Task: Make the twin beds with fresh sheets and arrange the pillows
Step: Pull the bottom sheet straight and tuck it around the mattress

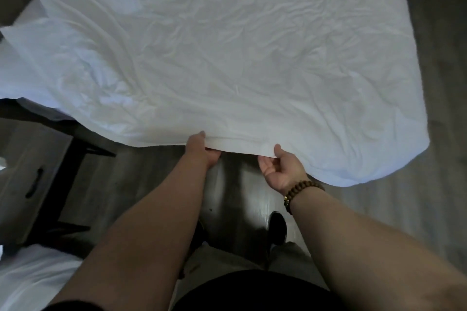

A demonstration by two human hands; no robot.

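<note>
Fingers of left hand (202, 150) and right hand (280, 170) curled under the near hem of the sheet (227, 58), thumbs on top, hands near each other at mid-edge. Sheet lay ahead of both hands, draped over the hidden bed, long axis running away from the person, hem crosswise. Its right corner hung lower, nearer the right hand; next pull likely toward the body.
</note>
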